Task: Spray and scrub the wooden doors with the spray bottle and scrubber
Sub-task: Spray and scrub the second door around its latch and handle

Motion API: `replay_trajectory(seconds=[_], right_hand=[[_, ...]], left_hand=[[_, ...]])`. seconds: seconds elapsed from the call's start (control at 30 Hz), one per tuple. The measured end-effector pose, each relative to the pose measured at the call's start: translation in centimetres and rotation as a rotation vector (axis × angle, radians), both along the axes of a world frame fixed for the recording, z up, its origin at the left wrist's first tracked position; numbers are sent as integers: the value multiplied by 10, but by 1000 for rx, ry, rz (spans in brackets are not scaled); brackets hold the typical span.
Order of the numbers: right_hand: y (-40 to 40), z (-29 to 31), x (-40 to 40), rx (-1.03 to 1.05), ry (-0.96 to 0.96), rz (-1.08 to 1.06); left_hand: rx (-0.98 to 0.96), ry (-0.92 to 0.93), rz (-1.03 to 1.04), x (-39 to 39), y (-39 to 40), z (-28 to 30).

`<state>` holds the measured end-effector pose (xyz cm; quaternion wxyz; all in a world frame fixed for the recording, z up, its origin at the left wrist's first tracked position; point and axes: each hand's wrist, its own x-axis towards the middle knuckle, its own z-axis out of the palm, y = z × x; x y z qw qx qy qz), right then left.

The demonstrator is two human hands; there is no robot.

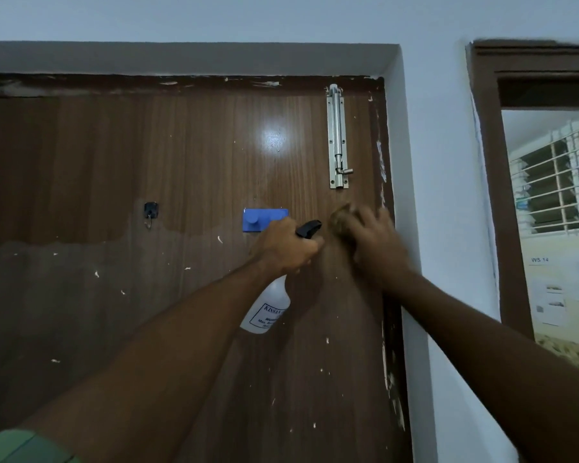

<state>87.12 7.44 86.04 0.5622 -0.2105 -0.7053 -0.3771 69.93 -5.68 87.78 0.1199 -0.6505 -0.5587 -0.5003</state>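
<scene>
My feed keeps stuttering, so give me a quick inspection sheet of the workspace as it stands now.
Surface: wooden door, brown, flecked with pale spots; upper band looks lighter than the lower part.
Job's things: spray bottle hangs nozzle up; scrubber pressed on the door below the bolt.
Clutter: blue hook block, small black hook, metal slide bolt.
Hands: left hand grips the bottle's neck; right hand, motion-blurred, holds the scrubber.
Cables: nothing seen.
Surroundings: pale wall, second doorway on the right, barred window beyond it.
</scene>
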Motion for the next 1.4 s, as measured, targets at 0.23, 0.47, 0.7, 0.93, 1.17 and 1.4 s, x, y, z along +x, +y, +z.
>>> replay_trajectory(seconds=[0.23,0.47,0.7,0.93,1.17,1.4], right_hand=[[-15,-64,-57,189,-174,118],[-8,22,-58,119,-101,83],[-37,-59,-114,160,-197,192],[-48,-3,-107,40,-36,141],[-68,-10,-123,25,92,206],[-103,60,-167,-204,241,110]], left_hand=[[115,-51,15,-24,-2,-15],[137,9,23,-61,-34,9],[141,-37,20,-88,-59,12],[155,18,21,-121,-81,24],[136,42,7,-148,-83,36],[165,-11,85,-146,-80,33]])
